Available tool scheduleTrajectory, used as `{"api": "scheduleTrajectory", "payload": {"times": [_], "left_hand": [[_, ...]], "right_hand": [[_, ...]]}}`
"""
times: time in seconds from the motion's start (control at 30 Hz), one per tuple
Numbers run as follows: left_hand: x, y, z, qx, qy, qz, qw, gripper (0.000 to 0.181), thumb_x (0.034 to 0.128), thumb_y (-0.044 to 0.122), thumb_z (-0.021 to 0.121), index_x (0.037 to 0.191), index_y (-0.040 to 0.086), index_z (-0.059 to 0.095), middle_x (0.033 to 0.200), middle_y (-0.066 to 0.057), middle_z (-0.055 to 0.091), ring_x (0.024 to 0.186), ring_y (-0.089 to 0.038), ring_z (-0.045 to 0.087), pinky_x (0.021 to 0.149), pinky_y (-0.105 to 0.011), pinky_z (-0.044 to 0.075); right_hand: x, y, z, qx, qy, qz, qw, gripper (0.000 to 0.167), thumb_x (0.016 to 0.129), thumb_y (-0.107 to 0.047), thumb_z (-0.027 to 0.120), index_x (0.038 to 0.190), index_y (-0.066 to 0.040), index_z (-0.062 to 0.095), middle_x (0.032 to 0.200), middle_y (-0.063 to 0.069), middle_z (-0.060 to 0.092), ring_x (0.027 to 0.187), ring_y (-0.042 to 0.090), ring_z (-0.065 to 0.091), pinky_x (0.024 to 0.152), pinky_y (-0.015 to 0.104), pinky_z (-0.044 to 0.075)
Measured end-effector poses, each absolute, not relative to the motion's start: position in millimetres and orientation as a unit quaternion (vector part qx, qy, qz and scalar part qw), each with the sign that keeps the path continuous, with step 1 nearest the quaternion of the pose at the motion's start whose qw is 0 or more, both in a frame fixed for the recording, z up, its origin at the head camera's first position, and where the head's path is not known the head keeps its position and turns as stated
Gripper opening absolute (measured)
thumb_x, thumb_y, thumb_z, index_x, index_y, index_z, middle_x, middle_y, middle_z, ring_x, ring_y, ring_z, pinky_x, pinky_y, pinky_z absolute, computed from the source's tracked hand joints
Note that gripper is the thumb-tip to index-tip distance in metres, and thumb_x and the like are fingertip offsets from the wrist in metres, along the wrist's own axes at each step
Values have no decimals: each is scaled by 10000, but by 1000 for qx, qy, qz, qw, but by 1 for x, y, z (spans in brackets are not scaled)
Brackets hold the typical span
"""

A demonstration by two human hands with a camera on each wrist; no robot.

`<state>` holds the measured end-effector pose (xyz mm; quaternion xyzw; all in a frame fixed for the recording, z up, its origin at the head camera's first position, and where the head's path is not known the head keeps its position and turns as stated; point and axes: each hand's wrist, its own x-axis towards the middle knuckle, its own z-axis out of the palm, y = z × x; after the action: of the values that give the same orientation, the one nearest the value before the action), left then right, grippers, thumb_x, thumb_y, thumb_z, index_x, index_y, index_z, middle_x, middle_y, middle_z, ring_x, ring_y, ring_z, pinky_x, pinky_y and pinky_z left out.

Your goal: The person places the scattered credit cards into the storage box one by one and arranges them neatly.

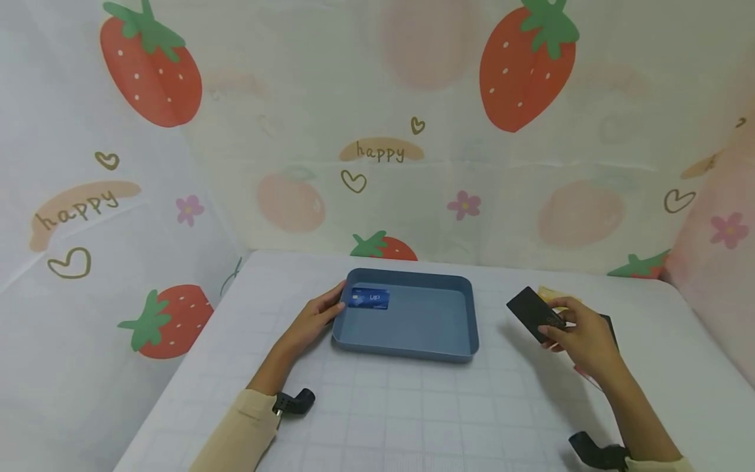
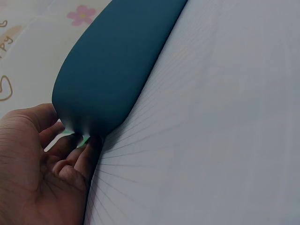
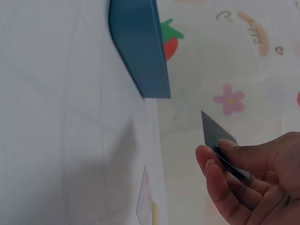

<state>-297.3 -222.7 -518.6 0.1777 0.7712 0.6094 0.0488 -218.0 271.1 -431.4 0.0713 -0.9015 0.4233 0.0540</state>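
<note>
A blue-grey tray (image 1: pixel 413 355) lies on the table, with a blue card marked VIP (image 1: pixel 370 299) flat inside at its upper left. My left hand (image 1: pixel 312 321) grips the tray's left side; in the left wrist view the fingers (image 2: pixel 70 159) curl at the end of the tray (image 2: pixel 108 65). To the right of the tray, my right hand (image 1: pixel 584 334) pinches a black card (image 1: pixel 531 313) between thumb and fingers, raised above the table. The right wrist view shows this card (image 3: pixel 215 133) tilted in the hand (image 3: pixel 253 173), apart from the tray (image 3: pixel 140 51).
Behind the right hand are a yellow card (image 1: pixel 551 294), a dark item (image 1: pixel 609 324) and a reddish item (image 1: pixel 584 375), all partly hidden. A pale pinkish card (image 3: pixel 145 199) shows low in the right wrist view. Behind the table (image 1: pixel 383 419) hangs a strawberry-patterned cloth (image 1: pixel 442 131).
</note>
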Motion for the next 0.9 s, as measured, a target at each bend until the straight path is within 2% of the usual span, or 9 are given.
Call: {"api": "scheduleTrajectory", "payload": {"times": [0.37,0.57,0.9], "left_hand": [[-298,-223,-518,179,764,618,51,553,1080,138,501,1588,45,303,1650,-115,273,1526,-251,233,1223,-405,227],[-299,-223,-519,186,762,619,49,550,1083,120,487,1590,36,291,1652,-131,261,1530,-268,219,1225,-418,212],[-298,-223,-519,177,767,615,52,553,1080,133,499,1592,59,303,1652,-101,275,1528,-245,233,1228,-411,224]], "right_hand": [[-219,260,-425,106,-895,420,102,447,873,32,757,1285,76,587,958,235,718,659,138,718,551,277,591],[-222,252,-421,111,-888,437,97,449,892,12,751,1308,43,583,976,237,718,664,167,725,578,283,600],[-227,236,-410,113,-891,433,84,461,902,11,738,1335,18,579,908,180,699,696,199,733,625,316,612]]}}
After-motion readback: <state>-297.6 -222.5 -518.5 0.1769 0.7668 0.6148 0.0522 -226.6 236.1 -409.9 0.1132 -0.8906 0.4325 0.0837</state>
